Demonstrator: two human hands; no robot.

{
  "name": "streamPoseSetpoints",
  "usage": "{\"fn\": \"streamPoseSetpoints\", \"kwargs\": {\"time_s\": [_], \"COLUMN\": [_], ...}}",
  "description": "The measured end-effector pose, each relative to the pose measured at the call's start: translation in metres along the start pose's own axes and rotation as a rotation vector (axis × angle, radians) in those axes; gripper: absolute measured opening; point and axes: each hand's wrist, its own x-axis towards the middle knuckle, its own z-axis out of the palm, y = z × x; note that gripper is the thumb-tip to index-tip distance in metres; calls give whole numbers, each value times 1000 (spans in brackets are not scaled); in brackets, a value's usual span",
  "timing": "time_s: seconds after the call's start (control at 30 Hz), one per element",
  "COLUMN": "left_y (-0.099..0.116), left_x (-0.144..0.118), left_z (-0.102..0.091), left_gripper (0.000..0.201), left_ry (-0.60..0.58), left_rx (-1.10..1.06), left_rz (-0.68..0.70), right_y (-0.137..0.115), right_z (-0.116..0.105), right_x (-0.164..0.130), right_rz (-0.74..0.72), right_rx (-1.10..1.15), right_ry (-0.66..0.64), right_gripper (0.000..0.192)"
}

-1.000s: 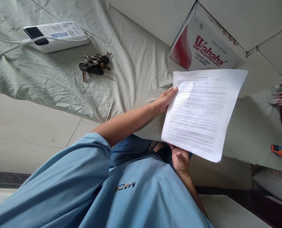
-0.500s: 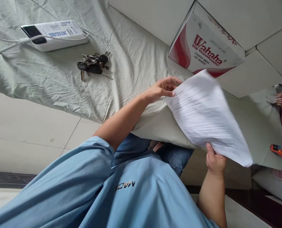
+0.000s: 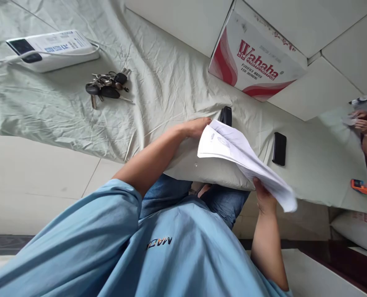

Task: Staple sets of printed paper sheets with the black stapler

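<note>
Printed white paper sheets [image 3: 243,154] are tilted low over a pale green bedsheet [image 3: 158,78], their near end blurred. My left hand [image 3: 198,126] reaches across the sheet and holds the papers' upper corner, its fingers partly hidden behind them. My right hand [image 3: 263,197] grips the lower edge from below. A small black object [image 3: 226,115] lies just beyond the left hand. A second black object [image 3: 279,148] lies on the sheet to the right of the papers.
A bunch of keys [image 3: 106,86] and a white power bank [image 3: 50,47] with a cable lie at the far left. A red-and-white Wahaha box [image 3: 255,62] stands on the tiled floor. Another person's hands [image 3: 363,123] and an orange item [image 3: 365,187] are at the right edge.
The papers swung from facing me down to nearly flat. My right hand slid right along their lower edge. The two black objects on the sheet came into view.
</note>
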Motion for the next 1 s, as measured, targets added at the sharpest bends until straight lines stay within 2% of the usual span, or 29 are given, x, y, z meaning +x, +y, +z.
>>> {"fn": "streamPoseSetpoints", "kwargs": {"time_s": [0.03, 0.07, 0.1, 0.17, 0.27, 0.33, 0.4, 0.47, 0.57, 0.63, 0.7, 0.83, 0.93, 1.0], "left_y": [0, -1, -2, -4, -5, -3, 0, 2, 5, 6, 5, 2, 0, 0], "left_x": [0, 0, 0, -1, -2, -2, -2, -2, -3, -4, -4, -4, -3, -2], "left_z": [-1, -2, -3, -3, -1, 0, 0, -1, 2, 6, 11, 18, 18, 18], "left_gripper": [11, 19, 30, 49, 63, 65, 64, 63, 66, 68, 66, 58, 47, 33], "left_ry": [-51, -127, -147, -83, -41, -58, -86, -116, -167, -208, -254, -359, -384, -334], "left_rx": [72, 129, 162, 146, 58, 30, 18, 20, 69, 117, 158, 172, 138, 133], "left_rz": [7, 4, -6, -35, -34, -22, -15, -11, 6, 20, 33, 55, 41, 36], "right_y": [-1, -2, -3, -4, 1, 10, 17, 20, 6, -12, -31, -53, -52, -47], "right_z": [4, 8, 12, 17, 16, 7, -8, -25, -44, -45, -35, 7, 36, 49], "right_x": [1, 0, -1, -6, -20, -26, -24, -12, 17, 35, 49, 63, 70, 75], "right_rz": [-14, -32, -43, -17, 125, 241, 338, 352, 193, 85, 17, -22, -62, -51], "right_rx": [21, 51, 88, 170, 208, 153, 98, 88, 101, 106, 102, 60, 1, 6], "right_ry": [13, 27, 28, 0, -116, -225, -278, -202, 14, 17, -84, -311, -339, -316], "right_gripper": [81, 82, 81, 77, 78, 73, 67, 69, 80, 82, 83, 85, 66, 61]}}
